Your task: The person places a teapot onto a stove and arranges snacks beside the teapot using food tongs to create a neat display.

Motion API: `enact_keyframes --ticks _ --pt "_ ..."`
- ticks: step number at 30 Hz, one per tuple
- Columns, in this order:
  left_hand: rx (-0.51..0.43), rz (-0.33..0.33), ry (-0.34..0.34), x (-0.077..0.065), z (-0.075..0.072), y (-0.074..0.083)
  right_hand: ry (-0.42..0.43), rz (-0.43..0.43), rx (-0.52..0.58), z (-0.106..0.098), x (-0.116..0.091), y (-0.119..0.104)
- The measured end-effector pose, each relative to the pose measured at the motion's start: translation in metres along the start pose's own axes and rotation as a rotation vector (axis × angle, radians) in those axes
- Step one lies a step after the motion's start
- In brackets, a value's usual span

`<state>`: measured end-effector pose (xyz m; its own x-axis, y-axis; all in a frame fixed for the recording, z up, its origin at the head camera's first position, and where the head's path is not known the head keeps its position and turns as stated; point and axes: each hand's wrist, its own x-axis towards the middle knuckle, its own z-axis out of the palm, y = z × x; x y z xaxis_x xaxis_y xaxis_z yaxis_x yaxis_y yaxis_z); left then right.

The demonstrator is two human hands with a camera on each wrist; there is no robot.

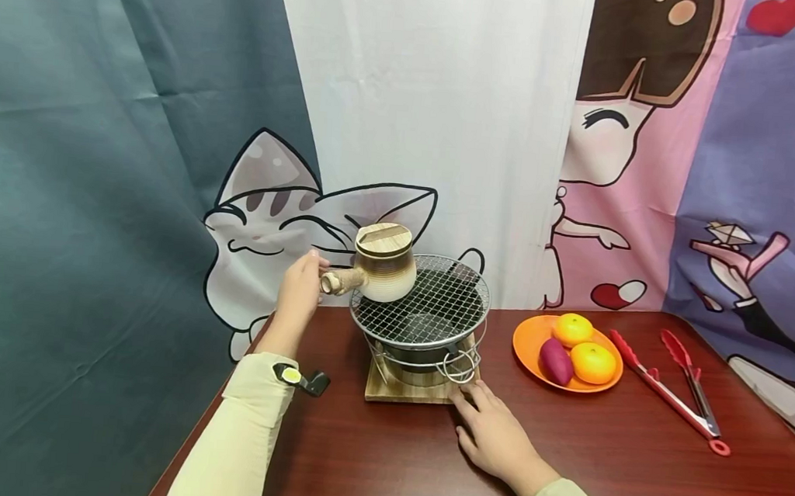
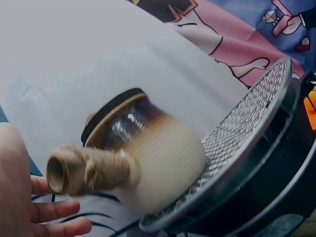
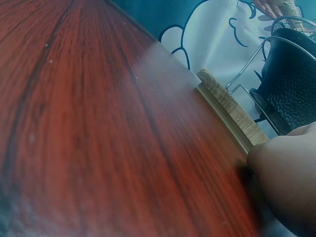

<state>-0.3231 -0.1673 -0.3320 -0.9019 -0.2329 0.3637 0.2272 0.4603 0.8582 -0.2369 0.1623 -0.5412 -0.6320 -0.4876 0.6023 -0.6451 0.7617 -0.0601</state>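
A small cream-and-brown pot with a wooden lid sits on the left part of a round wire grill mesh. Its stubby side handle points toward my left hand. In the left wrist view that hand's fingers extend beside and behind the handle without wrapping it. Under the mesh is a dark stove bowl in a wire frame, standing on a square wooden board. My right hand lies with fingertips at the board's front right corner, fingers extended.
To the right, an orange plate carries two orange fruits and a purple sweet-potato-like piece. Beyond it lie red-handled tongs, spread apart. A cartoon-printed curtain hangs right behind the dark red table.
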Motion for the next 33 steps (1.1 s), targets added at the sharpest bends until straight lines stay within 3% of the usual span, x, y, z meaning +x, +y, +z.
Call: enact_keyframes --ticks 9,17,21,28,33 --pt "-0.166 -0.012 0.059 -0.021 0.002 -0.039 -0.004 -0.005 -0.003 0.001 -0.002 0.000" --pt "-0.155 -0.009 0.073 -0.049 0.020 -0.062 -0.019 0.007 -0.010 0.002 -0.001 0.002" --pt "-0.120 0.007 0.049 -0.064 0.031 -0.076 -0.024 0.004 -0.003 0.002 0.000 0.001" --pt "0.126 0.123 -0.043 -0.091 0.055 -0.103 -0.026 -0.009 -0.002 -0.001 0.002 0.001" --pt "0.157 0.197 -0.086 -0.105 0.072 -0.112 -0.018 -0.005 0.004 -0.002 0.002 0.002"
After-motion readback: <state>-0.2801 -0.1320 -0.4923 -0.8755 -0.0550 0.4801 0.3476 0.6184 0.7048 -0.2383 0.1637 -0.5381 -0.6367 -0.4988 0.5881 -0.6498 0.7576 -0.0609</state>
